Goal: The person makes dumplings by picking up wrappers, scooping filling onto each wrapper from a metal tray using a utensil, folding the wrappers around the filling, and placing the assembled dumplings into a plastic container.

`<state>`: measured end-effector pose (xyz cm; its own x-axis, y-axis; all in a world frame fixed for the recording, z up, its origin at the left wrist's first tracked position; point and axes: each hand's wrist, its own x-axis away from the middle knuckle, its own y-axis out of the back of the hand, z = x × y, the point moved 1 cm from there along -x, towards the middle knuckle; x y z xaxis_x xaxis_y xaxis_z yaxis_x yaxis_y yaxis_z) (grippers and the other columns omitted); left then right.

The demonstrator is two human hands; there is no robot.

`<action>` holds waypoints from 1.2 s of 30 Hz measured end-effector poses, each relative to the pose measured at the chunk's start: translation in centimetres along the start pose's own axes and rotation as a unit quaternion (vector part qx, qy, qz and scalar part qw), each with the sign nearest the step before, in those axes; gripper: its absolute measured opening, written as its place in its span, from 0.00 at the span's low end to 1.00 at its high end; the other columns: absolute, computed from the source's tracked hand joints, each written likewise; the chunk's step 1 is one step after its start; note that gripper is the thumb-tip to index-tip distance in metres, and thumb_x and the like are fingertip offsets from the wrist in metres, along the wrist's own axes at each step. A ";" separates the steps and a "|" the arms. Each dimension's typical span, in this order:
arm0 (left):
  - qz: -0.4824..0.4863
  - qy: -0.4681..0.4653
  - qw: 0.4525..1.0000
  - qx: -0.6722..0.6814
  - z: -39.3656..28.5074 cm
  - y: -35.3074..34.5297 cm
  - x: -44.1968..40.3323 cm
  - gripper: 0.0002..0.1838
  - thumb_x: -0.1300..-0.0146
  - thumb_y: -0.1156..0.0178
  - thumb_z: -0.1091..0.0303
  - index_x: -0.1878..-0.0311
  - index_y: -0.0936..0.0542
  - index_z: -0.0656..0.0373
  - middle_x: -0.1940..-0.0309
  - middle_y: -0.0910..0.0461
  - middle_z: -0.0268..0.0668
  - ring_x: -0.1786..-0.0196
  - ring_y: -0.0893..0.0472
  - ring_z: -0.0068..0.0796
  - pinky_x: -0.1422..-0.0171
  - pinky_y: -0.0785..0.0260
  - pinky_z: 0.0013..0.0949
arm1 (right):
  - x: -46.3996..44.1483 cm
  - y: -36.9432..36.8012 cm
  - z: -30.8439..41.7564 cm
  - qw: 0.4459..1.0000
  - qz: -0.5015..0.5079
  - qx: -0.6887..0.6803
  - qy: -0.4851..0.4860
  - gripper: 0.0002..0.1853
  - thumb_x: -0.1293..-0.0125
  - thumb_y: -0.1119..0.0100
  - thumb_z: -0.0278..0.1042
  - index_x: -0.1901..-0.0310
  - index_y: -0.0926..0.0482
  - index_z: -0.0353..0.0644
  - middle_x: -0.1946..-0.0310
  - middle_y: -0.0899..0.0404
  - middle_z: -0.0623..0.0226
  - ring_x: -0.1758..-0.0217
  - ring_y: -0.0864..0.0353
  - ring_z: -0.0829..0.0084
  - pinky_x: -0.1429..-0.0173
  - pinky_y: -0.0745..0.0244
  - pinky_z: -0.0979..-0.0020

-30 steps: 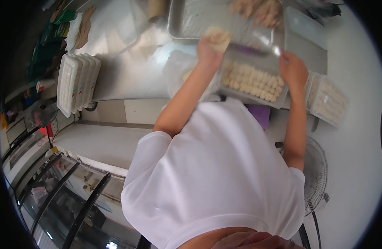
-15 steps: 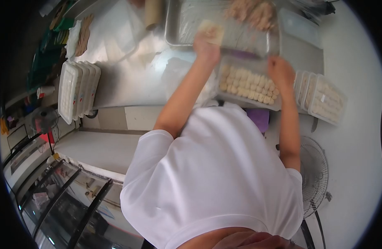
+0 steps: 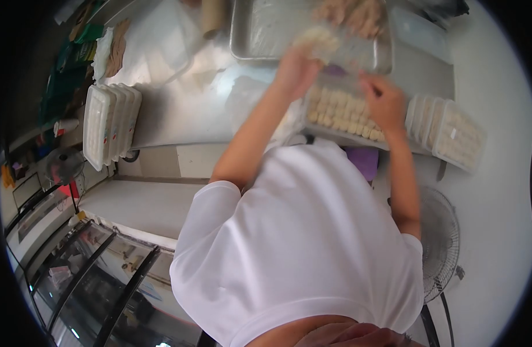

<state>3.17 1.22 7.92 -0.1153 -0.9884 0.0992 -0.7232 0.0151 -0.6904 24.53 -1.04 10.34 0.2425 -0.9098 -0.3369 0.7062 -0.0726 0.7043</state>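
My left hand (image 3: 297, 72) reaches over the near edge of the metal tray (image 3: 236, 49). On its fingers lies a pale dough wrapper (image 3: 317, 39), blurred by motion. To the right, my right hand (image 3: 386, 105) is closed above the right part of a plastic box of small dumplings (image 3: 341, 110), set in neat rows. Whatever its fingers grip is too smeared to name. Pinkish minced filling (image 3: 364, 20) is heaped in the tray's far right corner. Between my hands, a purple item (image 3: 335, 70) shows partly at the tray's near edge.
Stacked lidded boxes (image 3: 107, 124) stand at the table's left edge, and more filled boxes (image 3: 459, 136) lean at the right. A cardboard tube (image 3: 212, 17) and clear plastic sheeting (image 3: 162, 40) are at the back. A fan (image 3: 439, 246) stands by my right side.
My left hand with the wrapper has moved right and slightly nearer to me, tilting the wrapper. My right hand has shifted a little left, toward it.
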 end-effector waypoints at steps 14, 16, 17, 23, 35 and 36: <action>0.170 -0.154 0.701 -0.675 -2.5 0.1 0.1 0.15 0.44 0.33 0.71 0.57 0.25 0.65 0.72 0.21 0.46 0.72 0.24 0.40 0.61 0.30 0.36 | -0.4 4.9 3.3 0.990 0.056 0.095 0.093 0.10 0.40 0.37 0.32 0.56 0.15 0.47 0.70 0.19 0.68 0.75 0.24 0.65 0.71 0.29 0.70; 0.168 -0.154 0.699 -0.678 -1.4 0.5 0.6 0.12 0.41 0.36 0.70 0.58 0.25 0.64 0.71 0.21 0.44 0.71 0.24 0.38 0.61 0.30 0.36 | -0.9 6.6 4.0 0.972 0.095 0.196 0.085 0.09 0.39 0.38 0.33 0.57 0.15 0.48 0.67 0.18 0.68 0.71 0.21 0.62 0.68 0.27 0.66; 0.163 -0.155 0.697 -0.681 -0.8 0.9 0.9 0.09 0.37 0.39 0.70 0.58 0.25 0.64 0.70 0.20 0.42 0.70 0.24 0.37 0.60 0.30 0.36 | -1.4 7.6 4.3 0.973 0.095 0.195 0.082 0.09 0.39 0.38 0.33 0.57 0.15 0.48 0.67 0.18 0.68 0.71 0.21 0.62 0.68 0.27 0.66; 0.106 0.090 0.965 -0.224 -1.0 2.3 0.9 0.11 0.28 0.46 0.59 0.63 0.25 0.57 0.65 0.23 0.32 0.61 0.27 0.28 0.57 0.33 0.32 | -1.9 8.0 -1.1 0.989 0.063 0.132 -0.014 0.10 0.36 0.40 0.36 0.55 0.15 0.51 0.64 0.16 0.66 0.65 0.18 0.60 0.61 0.24 0.65; -0.048 0.017 0.997 -0.059 1.9 1.2 -0.7 0.32 0.37 0.49 0.34 0.80 0.35 0.54 0.70 0.26 0.31 0.67 0.30 0.26 0.63 0.35 0.29 | 10.3 2.7 -5.5 0.940 -0.120 -0.005 -0.318 0.14 0.35 0.37 0.36 0.50 0.16 0.45 0.57 0.14 0.57 0.60 0.15 0.72 0.54 0.24 0.74; -0.033 -0.005 0.980 -0.195 3.1 1.0 -0.6 0.31 0.35 0.49 0.36 0.79 0.34 0.55 0.70 0.25 0.33 0.68 0.29 0.25 0.64 0.35 0.28 | 11.3 3.6 -5.3 0.937 -0.156 -0.052 -0.309 0.14 0.35 0.37 0.33 0.49 0.16 0.42 0.57 0.14 0.58 0.59 0.15 0.76 0.52 0.24 0.75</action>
<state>4.62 1.37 4.89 -0.0554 -0.9904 0.1265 -0.9344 0.0067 -0.3562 33.27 -9.41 5.76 -0.3947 -0.9163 -0.0686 0.7468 -0.3634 0.5569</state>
